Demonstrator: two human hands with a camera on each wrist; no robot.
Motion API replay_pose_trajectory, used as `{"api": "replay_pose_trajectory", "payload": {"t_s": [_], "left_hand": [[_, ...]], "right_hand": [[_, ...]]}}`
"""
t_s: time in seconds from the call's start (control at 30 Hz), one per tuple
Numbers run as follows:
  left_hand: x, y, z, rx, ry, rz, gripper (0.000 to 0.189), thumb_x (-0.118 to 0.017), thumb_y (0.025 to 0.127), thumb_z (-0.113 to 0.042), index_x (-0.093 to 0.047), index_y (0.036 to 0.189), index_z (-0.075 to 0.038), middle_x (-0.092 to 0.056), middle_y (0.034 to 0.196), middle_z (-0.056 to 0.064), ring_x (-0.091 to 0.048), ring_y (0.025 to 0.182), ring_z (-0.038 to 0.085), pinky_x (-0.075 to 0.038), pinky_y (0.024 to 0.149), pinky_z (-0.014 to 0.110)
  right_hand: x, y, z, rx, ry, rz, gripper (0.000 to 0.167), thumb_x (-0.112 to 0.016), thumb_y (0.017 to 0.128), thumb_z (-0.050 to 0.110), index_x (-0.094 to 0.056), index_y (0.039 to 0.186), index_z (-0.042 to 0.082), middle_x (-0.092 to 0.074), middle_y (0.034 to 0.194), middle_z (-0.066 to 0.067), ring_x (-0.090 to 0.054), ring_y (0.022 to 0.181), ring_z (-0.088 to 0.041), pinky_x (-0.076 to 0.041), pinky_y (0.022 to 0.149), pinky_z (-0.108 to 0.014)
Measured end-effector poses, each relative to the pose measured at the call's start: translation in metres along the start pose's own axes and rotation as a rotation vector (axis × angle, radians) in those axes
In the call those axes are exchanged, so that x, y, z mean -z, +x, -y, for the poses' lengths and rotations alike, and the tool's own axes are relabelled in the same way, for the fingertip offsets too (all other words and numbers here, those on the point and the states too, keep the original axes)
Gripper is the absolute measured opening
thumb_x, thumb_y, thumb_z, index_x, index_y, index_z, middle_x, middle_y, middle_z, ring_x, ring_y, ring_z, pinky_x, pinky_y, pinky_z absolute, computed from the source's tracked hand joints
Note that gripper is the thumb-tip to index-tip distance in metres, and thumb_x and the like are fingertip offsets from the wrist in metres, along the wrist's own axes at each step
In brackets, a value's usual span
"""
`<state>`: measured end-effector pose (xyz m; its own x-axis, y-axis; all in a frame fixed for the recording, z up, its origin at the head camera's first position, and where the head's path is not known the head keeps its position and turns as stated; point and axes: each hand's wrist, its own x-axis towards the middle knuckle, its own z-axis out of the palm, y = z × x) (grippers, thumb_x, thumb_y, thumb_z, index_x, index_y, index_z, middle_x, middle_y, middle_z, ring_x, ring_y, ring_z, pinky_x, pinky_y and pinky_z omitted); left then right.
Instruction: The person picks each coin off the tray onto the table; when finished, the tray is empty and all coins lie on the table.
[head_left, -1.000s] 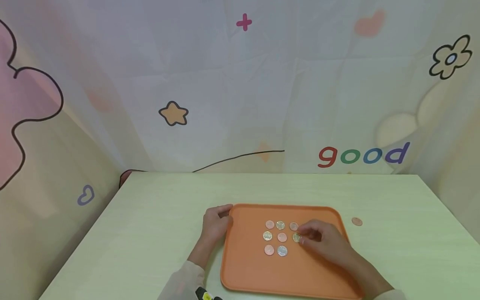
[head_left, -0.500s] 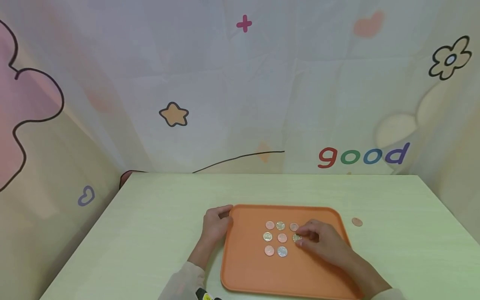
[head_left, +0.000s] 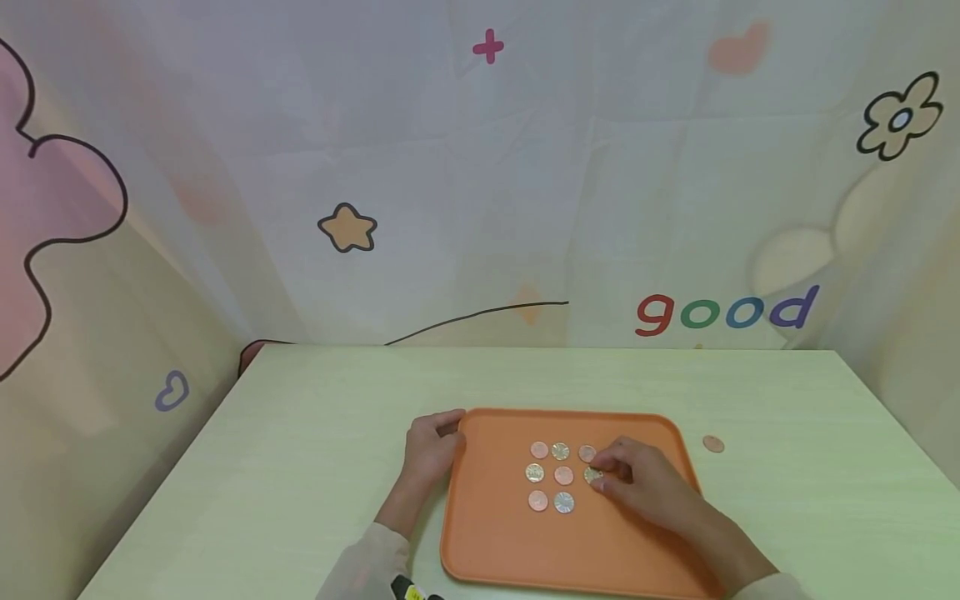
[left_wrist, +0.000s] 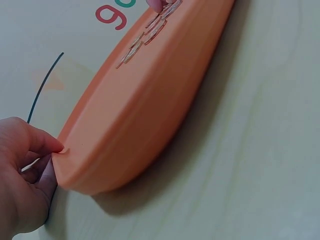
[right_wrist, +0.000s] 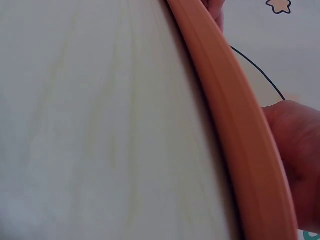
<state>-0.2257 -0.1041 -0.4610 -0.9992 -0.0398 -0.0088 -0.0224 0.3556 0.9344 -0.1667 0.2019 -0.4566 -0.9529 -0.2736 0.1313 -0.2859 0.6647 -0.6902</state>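
An orange tray (head_left: pixel 495 542) carries several coins laid in rows. The back row has a copper coin (head_left: pixel 539 450), a gold coin (head_left: pixel 560 451) and another copper coin (head_left: pixel 587 453). At the right end of the middle row, the thumb and index finger of my right hand (head_left: pixel 652 483) pinch a gold-coloured coin (head_left: pixel 593 476) by its edges, low on the tray. A silver coin (head_left: pixel 564 502) lies in the front row. My left hand (head_left: pixel 431 448) grips the tray's rim at the far left corner; the left wrist view shows its fingers (left_wrist: pixel 42 142) on the rim.
One copper coin (head_left: pixel 713 444) lies on the pale table (head_left: pixel 337 400), off the tray's right side. A printed curtain (head_left: pixel 450 167) hangs behind the table and along both sides. A dark strap piece (head_left: pixel 408 588) shows by the left sleeve.
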Motion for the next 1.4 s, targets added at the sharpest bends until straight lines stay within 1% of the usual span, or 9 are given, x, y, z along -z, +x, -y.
{"api": "replay_pose_trajectory", "payload": {"t_s": [0.17, 0.27, 0.4, 0.5, 0.63, 0.83, 1.0, 1.13, 1.4], "left_hand": [[-0.0003, 0.0007, 0.002, -0.005, 0.003, -0.003, 0.047, -0.058, 0.08, 0.004, -0.07, 0.125, 0.003, -0.074, 0.115, 0.023, -0.069, 0.11, 0.032, -0.057, 0.084, 0.032], [-0.0006, 0.001, 0.0023, 0.006, 0.005, -0.006, 0.047, -0.058, 0.08, 0.004, -0.071, 0.125, 0.002, -0.074, 0.116, 0.022, -0.069, 0.111, 0.031, -0.056, 0.084, 0.032], [-0.0007, 0.0007, 0.0024, 0.01, 0.014, -0.011, 0.047, -0.058, 0.08, 0.003, -0.071, 0.125, 0.001, -0.074, 0.116, 0.021, -0.068, 0.111, 0.031, -0.056, 0.085, 0.033], [-0.0006, -0.0004, 0.0029, 0.001, 0.017, -0.009, 0.048, -0.058, 0.079, 0.004, -0.071, 0.125, 0.002, -0.074, 0.117, 0.022, -0.068, 0.111, 0.032, -0.056, 0.087, 0.036], [-0.001, -0.0007, 0.0035, -0.001, 0.02, -0.004, 0.049, -0.057, 0.078, 0.004, -0.071, 0.125, 0.002, -0.074, 0.116, 0.022, -0.068, 0.11, 0.032, -0.057, 0.086, 0.036], [-0.0016, 0.0005, 0.0034, 0.013, 0.018, -0.008, 0.048, -0.057, 0.078, 0.003, -0.071, 0.125, 0.001, -0.074, 0.115, 0.021, -0.069, 0.111, 0.031, -0.057, 0.085, 0.034], [-0.0017, 0.0008, 0.0031, 0.016, 0.014, -0.005, 0.048, -0.057, 0.079, 0.003, -0.071, 0.125, 0.001, -0.075, 0.114, 0.022, -0.069, 0.11, 0.032, -0.057, 0.083, 0.033], [-0.0016, 0.0018, 0.0027, 0.012, 0.017, -0.01, 0.048, -0.057, 0.079, 0.003, -0.071, 0.125, 0.001, -0.075, 0.114, 0.022, -0.069, 0.111, 0.033, -0.058, 0.083, 0.033], [-0.0008, -0.0011, -0.0001, 0.011, 0.021, 0.001, 0.048, -0.057, 0.08, 0.003, -0.07, 0.126, 0.001, -0.073, 0.12, 0.022, -0.068, 0.114, 0.033, -0.058, 0.084, 0.034]], "right_hand": [[0.0007, 0.0014, 0.0029, 0.0, -0.044, 0.038, 0.015, -0.077, 0.088, 0.012, -0.072, 0.101, 0.013, -0.064, 0.094, 0.005, -0.051, 0.081, -0.002, -0.048, 0.072, -0.019], [0.0006, 0.0021, 0.0045, -0.011, -0.064, 0.054, 0.015, -0.076, 0.089, 0.012, -0.069, 0.102, 0.013, -0.063, 0.096, 0.004, -0.051, 0.083, -0.004, -0.048, 0.074, -0.019], [-0.0003, 0.0019, 0.0049, -0.018, -0.075, 0.053, 0.015, -0.076, 0.089, 0.013, -0.066, 0.101, 0.014, -0.063, 0.095, 0.005, -0.051, 0.083, -0.006, -0.048, 0.074, -0.02], [-0.0008, 0.001, 0.0046, -0.016, -0.067, 0.052, 0.016, -0.076, 0.089, 0.014, -0.065, 0.1, 0.015, -0.063, 0.092, 0.006, -0.051, 0.083, -0.005, -0.048, 0.073, -0.019], [-0.0007, -0.0006, 0.0047, -0.016, -0.04, 0.063, 0.016, -0.076, 0.09, 0.016, -0.066, 0.102, 0.016, -0.063, 0.09, 0.007, -0.05, 0.08, -0.004, -0.046, 0.071, -0.019], [0.0008, -0.0007, 0.0053, 0.004, -0.024, 0.082, 0.017, -0.074, 0.09, 0.014, -0.071, 0.105, 0.018, -0.062, 0.085, 0.008, -0.049, 0.077, -0.002, -0.045, 0.068, -0.019], [0.0023, 0.0006, 0.0062, -0.021, -0.034, 0.106, 0.018, -0.072, 0.092, 0.013, -0.074, 0.108, 0.019, -0.062, 0.084, 0.009, -0.05, 0.077, -0.003, -0.045, 0.069, -0.018], [0.0032, 0.0006, 0.0068, -0.035, -0.034, 0.119, 0.02, -0.072, 0.092, 0.014, -0.075, 0.111, 0.018, -0.061, 0.084, 0.009, -0.051, 0.078, -0.003, -0.044, 0.069, -0.018], [0.0049, 0.0012, 0.0012, 0.043, -0.03, 0.127, 0.025, -0.076, 0.088, 0.015, -0.075, 0.112, 0.009, -0.057, 0.079, 0.009, -0.046, 0.073, 0.001, -0.042, 0.065, -0.019]]}}
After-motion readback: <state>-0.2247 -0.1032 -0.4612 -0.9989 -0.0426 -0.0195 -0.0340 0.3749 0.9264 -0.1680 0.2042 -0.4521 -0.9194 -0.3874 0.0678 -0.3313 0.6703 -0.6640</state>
